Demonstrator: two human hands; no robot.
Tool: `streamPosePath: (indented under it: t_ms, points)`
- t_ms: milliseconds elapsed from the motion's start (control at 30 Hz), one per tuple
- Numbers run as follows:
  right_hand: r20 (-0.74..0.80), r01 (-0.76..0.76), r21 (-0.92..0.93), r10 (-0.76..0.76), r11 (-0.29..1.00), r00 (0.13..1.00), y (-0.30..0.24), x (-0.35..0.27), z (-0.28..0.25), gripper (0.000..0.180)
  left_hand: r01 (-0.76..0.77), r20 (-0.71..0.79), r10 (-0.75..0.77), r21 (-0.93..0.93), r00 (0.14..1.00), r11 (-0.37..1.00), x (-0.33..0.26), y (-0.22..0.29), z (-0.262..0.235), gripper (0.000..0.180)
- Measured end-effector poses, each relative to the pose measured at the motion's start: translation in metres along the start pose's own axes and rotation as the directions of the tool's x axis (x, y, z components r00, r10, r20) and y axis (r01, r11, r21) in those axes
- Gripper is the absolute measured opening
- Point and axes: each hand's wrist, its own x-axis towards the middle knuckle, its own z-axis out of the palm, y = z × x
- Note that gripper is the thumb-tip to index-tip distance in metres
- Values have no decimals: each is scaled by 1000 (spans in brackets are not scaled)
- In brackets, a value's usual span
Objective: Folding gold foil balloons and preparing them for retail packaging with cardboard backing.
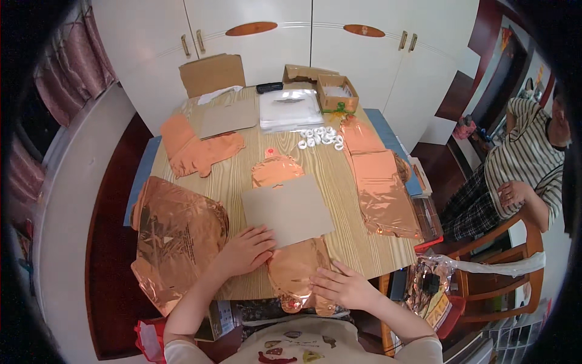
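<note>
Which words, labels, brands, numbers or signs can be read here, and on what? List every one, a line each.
Yellow label, lower right: large lettering; I won't copy out printed wording.
Copper foil piece at left: small dark marks, too small to read.
Shirt at the lower edge: a fine line beneath printed pictures, too small to read.
Grey cardboard sheet in the middle: no lettering visible.

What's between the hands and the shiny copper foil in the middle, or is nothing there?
Nothing visible blocks the right hand: it touches the copper foil near the bottom. A cardboard sheet covers the middle, with foil showing above and below; the left hand rests at the sheet's lower-left corner.
</note>
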Motion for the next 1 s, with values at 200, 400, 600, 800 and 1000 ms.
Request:
streamPosePath:
  t_ms: [200,400,600,800,1000]
  points:
    - [9,-6,81,6,997,1000,-16,-13,0,37,52,112,-49,-21,992,998,-18,13,3,39]
    - [25,-18,170,14,985,1000,-44,-28,-3,38,45,199,-48,16,979,999,-38,46,-5,70]
    - [171,-238,127,215,963,961,-4,-4,-17,67,7,292,-36,100,956,995,-40,52,-10,105]
    - [200,-253,178,217,951,955,27,21,-21,93,8,333,-47,116,942,993,-40,54,-10,106]
    - [159,-260,219,229,940,960,30,21,-10,86,26,330,-77,155,941,988,-39,56,-6,98]
